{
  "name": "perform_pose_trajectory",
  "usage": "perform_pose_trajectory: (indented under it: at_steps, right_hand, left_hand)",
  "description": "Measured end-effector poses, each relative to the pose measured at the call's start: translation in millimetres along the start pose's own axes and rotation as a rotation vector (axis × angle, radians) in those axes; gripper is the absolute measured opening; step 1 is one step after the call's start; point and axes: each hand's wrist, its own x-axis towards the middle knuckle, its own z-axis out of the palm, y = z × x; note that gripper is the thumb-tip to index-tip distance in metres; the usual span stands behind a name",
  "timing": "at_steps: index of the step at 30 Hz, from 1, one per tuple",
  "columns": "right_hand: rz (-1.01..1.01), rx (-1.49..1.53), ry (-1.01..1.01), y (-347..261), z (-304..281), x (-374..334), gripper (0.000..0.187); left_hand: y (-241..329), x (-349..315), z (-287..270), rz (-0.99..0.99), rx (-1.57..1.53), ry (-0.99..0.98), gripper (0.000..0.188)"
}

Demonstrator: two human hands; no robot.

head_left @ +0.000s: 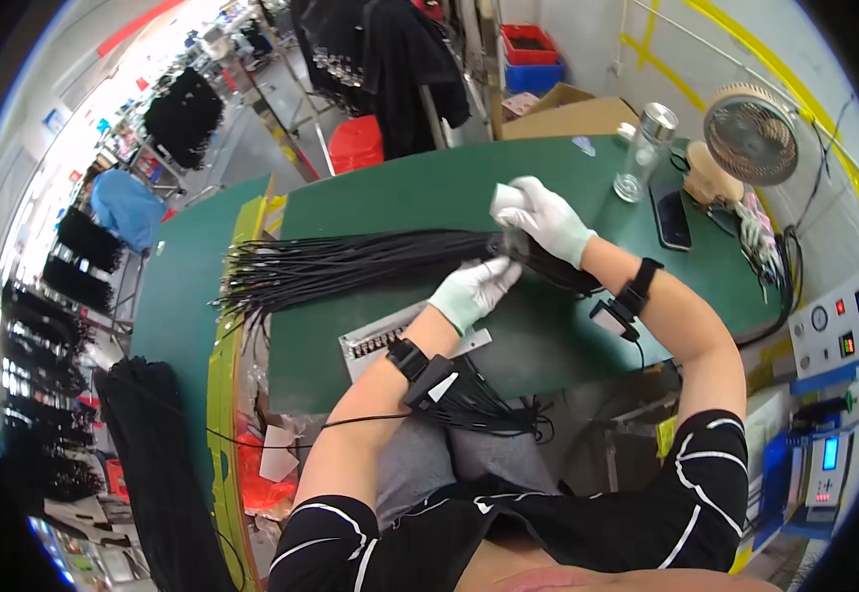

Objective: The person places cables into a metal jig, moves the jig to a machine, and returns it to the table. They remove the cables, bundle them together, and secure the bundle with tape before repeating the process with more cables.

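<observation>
A long bundle of thin black cables lies across the green table, its loose ends fanned out to the left. My right hand, in a white glove, is closed around a small white roll that looks like tape, just above the bundle's right part. Below the roll, a greyish translucent strip seems to pass over the cables. My left hand, gloved too, grips the bundle from the near side, beside that strip; its fingertips partly cover the cables there.
Nearby sits a grey metal fixture with more black cables hanging over my lap. Toward the right are a glass bottle, a phone and a small fan. A green-yellow ledge borders the left side.
</observation>
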Motion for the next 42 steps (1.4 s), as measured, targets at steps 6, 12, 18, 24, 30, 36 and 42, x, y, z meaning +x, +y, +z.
perform_pose_trajectory:
  at_steps: [6, 12, 18, 24, 30, 36, 42]
  right_hand:
    - [0.051, 0.11, -0.591, 70.1, 0.4, 19.6, 0.039]
    - [0.461, 0.539, -0.776, 65.3, 26.3, 17.8, 0.045]
    - [0.211, 0.345, -0.287, 1.6, -16.4, -7.7, 0.053]
    - [-0.251, -0.416, -0.153, -23.7, -42.5, -27.3, 0.062]
    - [-0.287, -0.562, -0.072, -54.8, -15.4, -55.8, 0.053]
    - [-0.531, -0.445, 0.092, -41.6, -3.7, -70.8, 0.046]
    - [-0.713, -0.102, -0.02, -67.0, 0.1, -91.3, 0.047]
  left_hand:
    - [-1.8, -5.2, 42.5, 0.308, 0.389, -0.024, 0.038]
    - [22.2, 19.6, -13.3, 0.282, 0.654, -0.153, 0.052]
    - [56.7, -7.1, 30.7, -0.037, 1.117, -0.085, 0.054]
    - [59.2, -3.5, 20.3, -0.285, 0.759, -0.304, 0.054]
    - [34.2, -4.7, 14.5, -0.207, 0.285, -0.364, 0.071]
    - [27.6, 2.2, 54.5, -0.34, -0.223, -0.025, 0.052]
    - [20.7, 15.2, 24.9, -0.073, -0.247, 0.145, 0.039]
